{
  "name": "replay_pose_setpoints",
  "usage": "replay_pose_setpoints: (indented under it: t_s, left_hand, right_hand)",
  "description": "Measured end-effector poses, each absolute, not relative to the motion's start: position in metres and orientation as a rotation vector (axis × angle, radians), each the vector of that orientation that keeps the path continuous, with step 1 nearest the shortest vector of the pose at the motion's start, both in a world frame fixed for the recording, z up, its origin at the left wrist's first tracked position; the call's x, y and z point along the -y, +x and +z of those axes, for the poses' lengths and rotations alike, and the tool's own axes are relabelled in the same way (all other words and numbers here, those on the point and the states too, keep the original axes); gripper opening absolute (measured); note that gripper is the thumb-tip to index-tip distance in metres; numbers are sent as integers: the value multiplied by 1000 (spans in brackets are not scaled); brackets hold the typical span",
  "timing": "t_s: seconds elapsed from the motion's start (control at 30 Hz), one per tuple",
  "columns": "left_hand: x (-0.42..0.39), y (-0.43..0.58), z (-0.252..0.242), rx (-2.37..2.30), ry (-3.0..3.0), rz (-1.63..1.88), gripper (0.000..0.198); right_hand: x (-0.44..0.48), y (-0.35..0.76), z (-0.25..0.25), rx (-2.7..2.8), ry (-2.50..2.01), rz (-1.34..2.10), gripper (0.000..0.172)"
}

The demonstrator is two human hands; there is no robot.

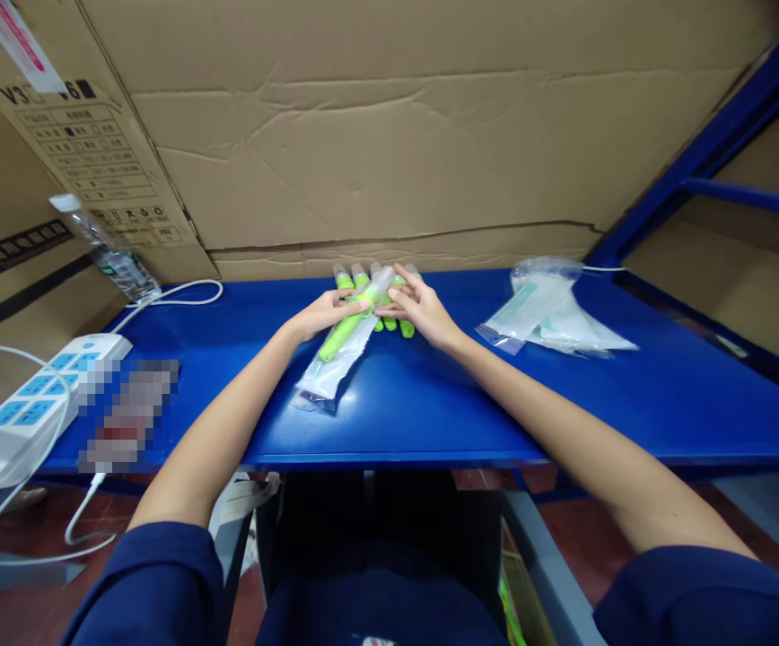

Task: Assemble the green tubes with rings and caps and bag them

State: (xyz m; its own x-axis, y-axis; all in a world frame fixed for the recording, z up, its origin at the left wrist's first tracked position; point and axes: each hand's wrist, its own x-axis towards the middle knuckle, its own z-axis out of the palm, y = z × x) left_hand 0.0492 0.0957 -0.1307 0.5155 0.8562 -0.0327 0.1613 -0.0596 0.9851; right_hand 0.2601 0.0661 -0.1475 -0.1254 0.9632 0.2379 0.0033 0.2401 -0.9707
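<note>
A lime-green tube with a clear cap (344, 336) slants between my hands over a clear plastic bag (326, 379); I cannot tell whether the tube is inside it. My left hand (322, 314) closes on the middle of the tube from the left, thumb and fingers against it. At the capped upper end, my right hand (425, 310) has its fingers bent around the tube and perhaps the bag's edge. Just behind, several similar green tubes (407, 329) lie side by side on the blue table (443, 404), partly hidden by my hands.
A pile of clear plastic bags (551, 309) lies to the right. On the left are a white power strip (53, 381), a charging phone blurred out (126, 417), a water bottle (117, 256) and white cables. Cardboard (376, 161) walls the back; a blue frame post (692, 170) rises at right.
</note>
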Motion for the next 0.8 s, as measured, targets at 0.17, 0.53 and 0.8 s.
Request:
replay_pose_setpoints:
  t_s: [0.17,0.53,0.8]
  left_hand:
    - [-94,50,-127,-904,1511,740,74]
    - [-91,54,-127,-847,1463,790,64]
    - [-97,55,-134,-847,1502,809,56]
  right_hand:
    - [-68,260,-151,1488,-985,1015,80]
    - [-63,259,-150,1762,-1108,535,81]
    - [-66,258,-161,1843,-1132,380,64]
